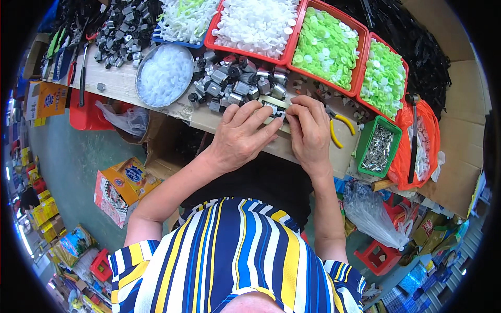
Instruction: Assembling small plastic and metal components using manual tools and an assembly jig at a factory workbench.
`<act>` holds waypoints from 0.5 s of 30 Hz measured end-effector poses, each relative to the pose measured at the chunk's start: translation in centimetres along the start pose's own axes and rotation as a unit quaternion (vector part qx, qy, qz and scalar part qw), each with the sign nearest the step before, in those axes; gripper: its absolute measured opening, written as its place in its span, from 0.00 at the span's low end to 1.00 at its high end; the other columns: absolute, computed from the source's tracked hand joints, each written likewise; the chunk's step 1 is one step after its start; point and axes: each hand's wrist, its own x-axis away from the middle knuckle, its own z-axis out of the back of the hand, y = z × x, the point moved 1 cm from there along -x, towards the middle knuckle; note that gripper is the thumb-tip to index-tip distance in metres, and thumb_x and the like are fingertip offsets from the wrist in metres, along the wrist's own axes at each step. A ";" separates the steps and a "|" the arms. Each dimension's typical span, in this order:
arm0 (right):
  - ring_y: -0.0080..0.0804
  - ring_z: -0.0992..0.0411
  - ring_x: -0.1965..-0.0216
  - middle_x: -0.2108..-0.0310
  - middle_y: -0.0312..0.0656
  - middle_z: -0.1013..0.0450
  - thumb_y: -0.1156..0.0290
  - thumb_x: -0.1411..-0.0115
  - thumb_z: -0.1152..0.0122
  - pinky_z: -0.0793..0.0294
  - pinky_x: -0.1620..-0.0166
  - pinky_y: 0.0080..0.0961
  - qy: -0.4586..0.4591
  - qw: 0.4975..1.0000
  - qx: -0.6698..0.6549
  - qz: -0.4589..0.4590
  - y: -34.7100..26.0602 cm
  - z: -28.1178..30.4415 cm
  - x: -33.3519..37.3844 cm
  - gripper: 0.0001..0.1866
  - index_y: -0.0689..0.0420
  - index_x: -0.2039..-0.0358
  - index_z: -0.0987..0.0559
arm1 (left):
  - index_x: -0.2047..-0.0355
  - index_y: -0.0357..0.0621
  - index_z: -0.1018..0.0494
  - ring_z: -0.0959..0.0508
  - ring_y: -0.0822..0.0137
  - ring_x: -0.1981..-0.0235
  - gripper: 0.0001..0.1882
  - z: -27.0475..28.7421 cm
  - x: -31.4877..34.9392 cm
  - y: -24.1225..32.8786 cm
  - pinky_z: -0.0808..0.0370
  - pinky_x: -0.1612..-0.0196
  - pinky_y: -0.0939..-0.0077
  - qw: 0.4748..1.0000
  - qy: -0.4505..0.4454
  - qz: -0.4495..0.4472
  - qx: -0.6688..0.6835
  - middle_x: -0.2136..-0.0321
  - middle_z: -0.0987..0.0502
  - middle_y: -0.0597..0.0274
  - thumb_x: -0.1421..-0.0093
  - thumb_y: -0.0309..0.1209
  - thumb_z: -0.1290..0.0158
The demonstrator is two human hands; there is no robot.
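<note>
At the front edge of the workbench (209, 119), both of my hands meet over a small part with a pale strip and a metallic body (275, 108). My left hand (241, 131) comes from the left, its fingers bent over and pressed on the part. My right hand (311, 130) pinches at the part's right side with thumb and fingers. The fingers cover much of the part, so its exact kind is hidden. Just beyond lies a heap of small silver-and-black motors (224, 81). Pliers with yellow handles (335, 131) rest right of my right hand.
Red trays hold white plastic pieces (255, 26) and green ones (326, 49). A round metal dish (143, 86) of translucent pieces stands left. To the right are a green basket (364, 151) of metal pins, an orange bag (433, 130) and a dark-handled tool (413, 151).
</note>
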 end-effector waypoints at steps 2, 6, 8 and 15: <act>0.43 0.27 0.60 0.61 0.43 0.26 0.80 0.51 0.35 0.30 0.59 0.37 0.012 1.000 -0.001 0.012 -0.2 -0.1 0.0 0.09 0.60 0.68 0.24 | 0.55 0.46 0.22 0.28 0.61 0.51 0.19 0.0 0.1 -0.1 0.36 0.55 0.67 1.000 0.003 0.001 0.011 0.54 0.26 0.62 0.49 0.34 0.37; 0.43 0.27 0.59 0.61 0.42 0.26 0.80 0.51 0.36 0.30 0.58 0.36 -0.005 1.000 0.019 0.006 -0.3 -0.1 0.0 0.09 0.59 0.67 0.23 | 0.56 0.46 0.23 0.28 0.62 0.51 0.19 -0.1 0.1 -0.1 0.36 0.55 0.67 1.000 0.010 0.002 0.010 0.54 0.27 0.62 0.49 0.34 0.37; 0.42 0.27 0.59 0.61 0.42 0.26 0.80 0.50 0.36 0.31 0.57 0.36 -0.010 1.000 0.030 0.001 -0.4 -0.1 0.1 0.09 0.59 0.67 0.23 | 0.55 0.47 0.22 0.28 0.60 0.51 0.21 -0.1 0.0 -0.1 0.36 0.55 0.65 1.000 0.007 0.010 0.015 0.54 0.26 0.62 0.51 0.33 0.34; 0.43 0.27 0.58 0.60 0.43 0.27 0.80 0.49 0.36 0.30 0.59 0.36 -0.026 1.000 0.008 0.001 -0.1 -0.1 0.0 0.09 0.59 0.66 0.23 | 0.57 0.46 0.23 0.29 0.61 0.51 0.18 0.0 -0.4 0.1 0.37 0.54 0.66 1.000 -0.006 0.002 -0.006 0.55 0.27 0.62 0.49 0.34 0.36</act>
